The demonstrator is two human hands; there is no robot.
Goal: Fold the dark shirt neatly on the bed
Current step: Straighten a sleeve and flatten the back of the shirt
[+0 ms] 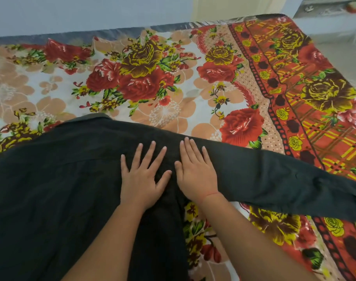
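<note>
Right now you press your left hand (141,179) and right hand (195,171) flat, fingers spread and gripping nothing, on the dark shirt (61,189) spread over the bed (173,78), likely smoothing it before folding the sleeve (284,179).

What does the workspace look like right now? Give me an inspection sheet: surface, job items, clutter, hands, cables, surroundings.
Surface: bed covered with a floral sheet, mostly flat with light wrinkles.
Job's things: dark shirt spread flat on the near side of the bed, collar toward the far left, one sleeve stretched out to the right. No fold visible yet.
Clutter: nothing seen on the bed besides the shirt.
Hands: left hand and right hand lie palm down, fingers spread, side by side on the shirt near the shoulder of the sleeve; neither pinches fabric.
Cables: nothing seen.
Surroundings: pale wall beyond the bed; blurred items at the top right corner, cannot tell what.
</note>
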